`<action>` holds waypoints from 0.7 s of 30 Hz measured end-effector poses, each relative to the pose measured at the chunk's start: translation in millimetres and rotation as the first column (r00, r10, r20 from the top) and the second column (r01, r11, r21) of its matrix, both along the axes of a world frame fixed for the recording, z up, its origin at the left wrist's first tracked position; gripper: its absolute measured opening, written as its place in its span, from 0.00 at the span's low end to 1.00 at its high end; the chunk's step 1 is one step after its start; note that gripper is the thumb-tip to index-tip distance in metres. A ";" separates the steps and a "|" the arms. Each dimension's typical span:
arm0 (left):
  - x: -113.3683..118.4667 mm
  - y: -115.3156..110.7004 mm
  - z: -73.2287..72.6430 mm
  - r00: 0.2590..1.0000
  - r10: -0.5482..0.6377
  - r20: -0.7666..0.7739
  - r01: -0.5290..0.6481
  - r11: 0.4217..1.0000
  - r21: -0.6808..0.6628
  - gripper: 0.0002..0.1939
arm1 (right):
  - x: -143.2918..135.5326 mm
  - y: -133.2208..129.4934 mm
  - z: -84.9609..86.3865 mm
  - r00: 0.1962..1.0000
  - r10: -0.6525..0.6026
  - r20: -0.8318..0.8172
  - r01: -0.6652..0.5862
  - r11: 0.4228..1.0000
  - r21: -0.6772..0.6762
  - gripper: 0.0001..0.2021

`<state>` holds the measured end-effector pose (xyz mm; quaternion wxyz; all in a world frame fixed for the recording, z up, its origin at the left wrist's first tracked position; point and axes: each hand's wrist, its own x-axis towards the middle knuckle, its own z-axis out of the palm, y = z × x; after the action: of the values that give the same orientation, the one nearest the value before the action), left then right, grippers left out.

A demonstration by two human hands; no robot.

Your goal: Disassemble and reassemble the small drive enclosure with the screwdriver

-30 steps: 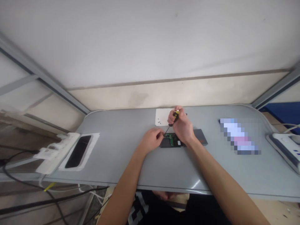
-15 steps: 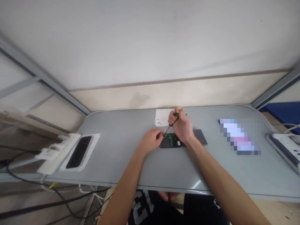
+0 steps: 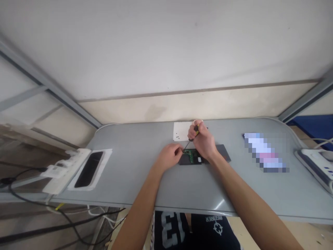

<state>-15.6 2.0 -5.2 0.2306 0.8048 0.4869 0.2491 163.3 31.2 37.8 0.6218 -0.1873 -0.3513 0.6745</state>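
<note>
A black-cased device with an exposed green circuit board (image 3: 191,155) lies on the grey table. A flat dark panel (image 3: 222,152) sits at its right side, partly behind my right wrist. My right hand (image 3: 203,137) is wrapped round the yellow-and-black handle of a screwdriver (image 3: 197,129). Its thin shaft slants down leftward to the board's upper left corner. There my left hand (image 3: 170,155) has thumb and fingers pinched together, right beside the screwdriver's tip and against the device's left edge. Whatever is between those fingertips is hidden.
Behind the device lies a white sheet (image 3: 180,129) with several tiny dark screws (image 3: 177,135). A black phone (image 3: 88,169) and a white power strip (image 3: 65,170) are at the left. To the right are a pixelated phone-like object (image 3: 265,152) and another power strip (image 3: 316,166).
Both hands stay at the board, and the screwdriver handle has turned slightly in my right hand. The whole view has shifted a little, showing more of the black shorts below.
</note>
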 end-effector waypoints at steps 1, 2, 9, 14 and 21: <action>0.1 -0.2 0.5 1.000 -0.003 0.002 0.003 1.000 -0.001 0.10 | 0.7 -0.2 0.3 1.000 0.000 -0.005 0.000 1.000 0.001 0.12; 0.1 -0.4 1.2 1.000 -0.004 0.003 0.004 1.000 -0.002 0.10 | 1.6 -0.2 0.7 1.000 -0.003 -0.003 0.003 1.000 0.001 0.11; 0.1 -0.2 2.9 1.000 0.001 -0.009 -0.001 1.000 0.004 0.10 | 1.9 1.6 4.5 0.996 0.019 0.088 -0.019 1.000 -0.002 0.17; -1.1 2.1 0.0 1.000 0.002 -0.013 -0.002 1.000 -0.002 0.10 | -2.8 -3.7 6.5 0.997 -0.041 0.073 0.040 0.999 0.015 0.15; -2.0 1.9 1.6 1.000 0.007 0.002 -0.007 1.000 -0.018 0.10 | -0.3 -1.6 3.5 0.997 0.019 0.070 -0.022 0.999 0.041 0.13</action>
<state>-17.6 3.9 -3.6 0.2376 0.8007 0.4915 0.2465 163.0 29.6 41.2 0.6059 -0.1940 -0.3884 0.6666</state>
